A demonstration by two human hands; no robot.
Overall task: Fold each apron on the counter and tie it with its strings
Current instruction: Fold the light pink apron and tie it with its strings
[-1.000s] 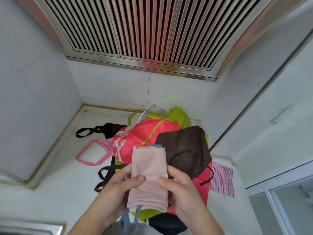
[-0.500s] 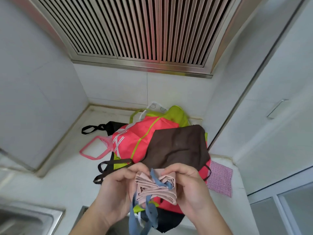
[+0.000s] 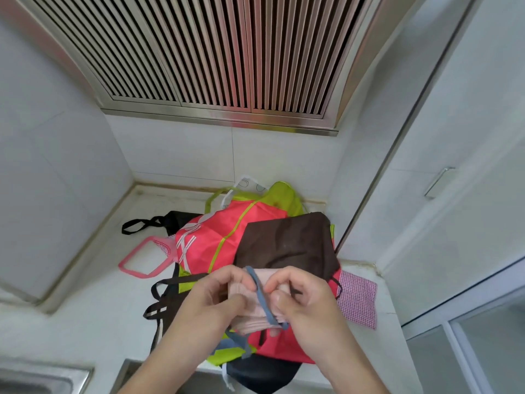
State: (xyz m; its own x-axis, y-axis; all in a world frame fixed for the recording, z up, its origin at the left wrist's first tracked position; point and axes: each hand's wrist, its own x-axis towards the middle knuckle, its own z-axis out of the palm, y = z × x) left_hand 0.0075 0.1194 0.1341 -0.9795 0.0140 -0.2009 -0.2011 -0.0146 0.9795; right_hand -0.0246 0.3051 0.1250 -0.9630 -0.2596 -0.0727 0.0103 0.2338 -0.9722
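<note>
Pinching a folded pink apron (image 3: 250, 308) between them, the left hand (image 3: 210, 305) and right hand (image 3: 306, 305) hold it at lower centre of the frame, fingers curled round the bundle. A blue string (image 3: 260, 291) crosses its front, with loose ends hanging below. Behind the hands, a heap of aprons lies on the white table (image 3: 85, 308): a brown apron (image 3: 287, 240) on top, a red apron (image 3: 216, 240) under it, a checked cloth (image 3: 358, 302) at right.

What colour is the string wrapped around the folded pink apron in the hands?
Blue: the string crosses the folded pink apron, clearest in the head view.
</note>
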